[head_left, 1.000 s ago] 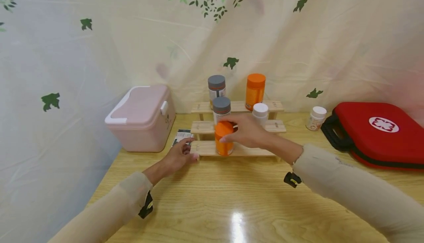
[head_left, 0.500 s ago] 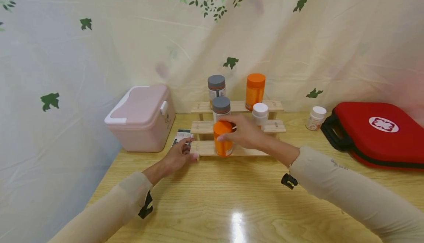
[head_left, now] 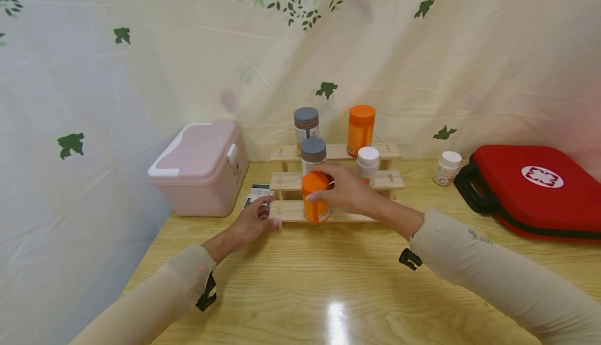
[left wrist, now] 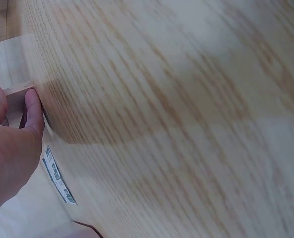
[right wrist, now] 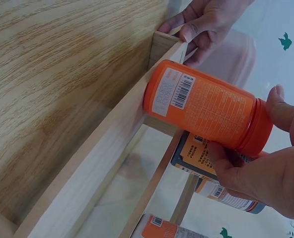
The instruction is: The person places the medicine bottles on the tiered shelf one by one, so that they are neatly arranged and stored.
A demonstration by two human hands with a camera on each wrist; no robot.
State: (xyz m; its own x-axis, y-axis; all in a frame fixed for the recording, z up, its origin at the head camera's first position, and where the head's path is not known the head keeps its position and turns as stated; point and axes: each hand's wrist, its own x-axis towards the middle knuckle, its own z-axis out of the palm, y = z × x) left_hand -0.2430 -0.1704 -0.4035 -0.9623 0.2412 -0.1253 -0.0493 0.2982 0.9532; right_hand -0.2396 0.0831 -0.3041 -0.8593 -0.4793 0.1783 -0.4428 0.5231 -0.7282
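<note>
A stepped wooden rack (head_left: 290,211) stands on the table. My left hand (head_left: 250,223) grips the left end of its lowest step, and in the left wrist view the fingers (left wrist: 34,111) pinch that corner. An orange pill bottle (head_left: 315,208) is upright at the lowest step, left of the rack's middle. My right hand (head_left: 348,188) holds it around the cap, thumb on one side and fingers on the other. In the right wrist view the bottle's (right wrist: 201,106) base meets the step's front edge. Behind it, a grey-capped bottle (head_left: 313,149) stands on the middle step, partly hidden.
A white-capped bottle (head_left: 368,163) shares the middle step. The top step bears another grey-capped bottle (head_left: 307,126) and an orange one (head_left: 361,130). A pink box (head_left: 202,173) and a printed packet (head_left: 257,192) lie left; a small white bottle (head_left: 447,168) and red first-aid case (head_left: 540,193) stand right.
My right hand has shifted the orange bottle slightly to the left on the lowest step. The left hand has stayed at the rack's end.
</note>
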